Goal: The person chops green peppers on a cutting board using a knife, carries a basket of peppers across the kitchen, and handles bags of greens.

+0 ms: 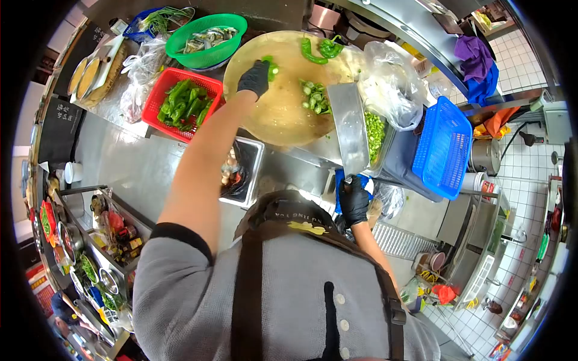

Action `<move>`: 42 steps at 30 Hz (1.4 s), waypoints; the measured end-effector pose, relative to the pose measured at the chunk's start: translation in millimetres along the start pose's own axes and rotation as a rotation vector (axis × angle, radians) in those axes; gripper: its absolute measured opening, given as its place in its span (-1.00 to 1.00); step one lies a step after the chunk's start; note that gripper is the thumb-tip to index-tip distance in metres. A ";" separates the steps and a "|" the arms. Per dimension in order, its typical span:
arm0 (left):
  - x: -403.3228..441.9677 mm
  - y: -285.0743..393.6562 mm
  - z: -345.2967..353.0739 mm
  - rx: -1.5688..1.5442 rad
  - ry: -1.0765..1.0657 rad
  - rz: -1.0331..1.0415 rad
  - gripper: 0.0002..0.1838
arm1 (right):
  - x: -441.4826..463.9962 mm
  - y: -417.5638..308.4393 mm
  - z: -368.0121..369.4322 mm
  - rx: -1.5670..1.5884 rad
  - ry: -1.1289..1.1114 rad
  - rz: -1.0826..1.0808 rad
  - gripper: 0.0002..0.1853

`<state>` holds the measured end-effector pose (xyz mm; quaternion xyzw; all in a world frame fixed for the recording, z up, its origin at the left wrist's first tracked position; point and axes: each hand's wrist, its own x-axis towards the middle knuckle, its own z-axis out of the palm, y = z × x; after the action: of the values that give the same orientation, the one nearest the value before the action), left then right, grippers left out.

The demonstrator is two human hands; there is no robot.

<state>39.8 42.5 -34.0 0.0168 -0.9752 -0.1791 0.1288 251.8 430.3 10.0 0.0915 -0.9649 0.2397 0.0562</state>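
Note:
My left hand (254, 79), in a black glove, is closed at the left side of a round wooden chopping board (274, 123). Its fingers are on a green pepper (272, 68), partly covering it. In my black-gloved right hand (353, 200) is the handle of a cleaver (349, 126), whose broad blade lies over the board's right edge. Beside the blade are cut pepper pieces (315, 97). Whole green peppers (314, 52) rest at the far side of the board. More peppers fill a red basket (149, 108) to the left.
A green basket (174, 43) of small fish stands behind the red one. Chopped green pieces (374, 137) sit in a container right of the cleaver, near a plastic bag (394, 84) and a blue basket (448, 150). A white-rimmed tray (257, 165) is below the board.

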 end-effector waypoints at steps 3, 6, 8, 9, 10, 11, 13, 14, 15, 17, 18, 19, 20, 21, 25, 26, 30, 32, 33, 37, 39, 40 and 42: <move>-37.9 43.2 2.1 -0.199 -0.301 0.057 -0.58 | -15.8 10.4 10.9 0.024 -0.047 0.054 -0.72; -63.5 50.9 31.5 -0.095 -0.243 0.140 -0.41 | -20.2 8.3 7.1 0.132 -0.174 0.103 -0.69; -73.1 65.1 2.6 -0.151 -0.168 0.128 -0.40 | -15.7 4.6 3.5 0.182 -0.229 0.069 -0.70; -85.4 68.3 -11.6 -0.202 -0.068 0.102 -0.40 | -15.1 1.7 1.2 0.207 -0.267 0.051 -0.71; -95.5 66.7 -22.4 -0.244 0.040 0.079 -0.40 | -9.9 -5.7 0.1 0.302 -0.333 0.124 -0.70; -110.2 56.7 -21.0 -0.248 0.115 0.041 -0.40 | -3.5 -5.2 8.1 0.456 -0.412 0.149 -0.75; -154.5 56.3 -23.2 -0.196 0.191 -0.201 -0.45 | 1.6 -0.5 25.2 0.756 -0.576 0.217 -0.81; -170.9 58.3 -19.3 -0.164 0.189 -0.255 -0.47 | 10.7 -4.8 28.4 0.781 -0.632 0.127 -0.87; -185.2 59.5 -14.8 -0.133 0.188 -0.310 -0.48 | 22.7 -20.1 21.4 0.840 -0.697 0.131 -0.84; -195.4 58.8 -12.0 -0.124 0.173 -0.387 -0.53 | 46.5 -51.5 5.4 0.943 -0.850 0.211 -0.77; -195.9 59.0 -12.5 -0.148 0.159 -0.408 -0.56 | 54.0 -55.5 10.5 0.944 -0.887 0.206 -0.78; -195.9 59.0 -13.4 -0.172 0.143 -0.427 -0.58 | 60.6 -58.5 15.0 0.944 -0.923 0.202 -0.79; -194.1 56.9 -15.5 -0.184 0.121 -0.417 -0.62 | 66.2 -60.5 17.9 0.944 -0.959 0.197 -0.79; -195.7 46.7 -8.6 -0.171 0.113 -0.376 -0.61 | 71.1 -62.8 18.7 0.922 -0.980 0.216 -0.80; -195.1 30.3 -17.5 -0.146 -0.025 -0.260 -0.53 | 85.2 -53.7 23.8 0.877 -0.973 -0.111 -0.80; -191.7 36.1 -29.2 -0.150 -0.088 -0.239 -0.50 | 90.2 -50.3 22.6 0.922 -1.039 0.039 -0.80; -185.7 53.7 -38.3 -0.320 -0.093 -0.370 -0.39 | 92.1 -63.6 19.5 0.938 -1.150 0.334 -0.78; -182.8 62.9 -36.7 -0.233 0.004 -0.332 -0.46 | 85.6 -57.2 36.8 0.940 -1.115 0.212 -0.79; -182.8 65.3 -36.1 -0.189 0.050 -0.314 -0.50 | 82.0 -52.0 48.3 0.932 -1.053 0.057 -0.79; -171.1 39.2 -8.2 -0.297 0.107 -0.414 -0.67 | 69.5 -53.5 64.8 0.875 -0.841 -0.377 -0.77; -169.2 31.2 -8.6 -0.301 0.139 -0.436 -0.73 | 70.4 -52.4 73.0 0.884 -0.852 -0.357 -0.76; -170.1 29.4 -13.8 -0.227 0.080 -0.403 -0.72 | 73.2 -57.1 69.9 0.904 -0.912 -0.232 -0.76; -168.6 11.8 0.1 -0.294 0.123 -0.439 -0.73 | 77.2 -53.3 75.7 0.866 -0.896 -0.374 -0.75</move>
<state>202.8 66.9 -71.3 0.2199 -0.9020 -0.3412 0.1471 182.3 336.7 -20.7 0.3633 -0.6787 0.5319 -0.3528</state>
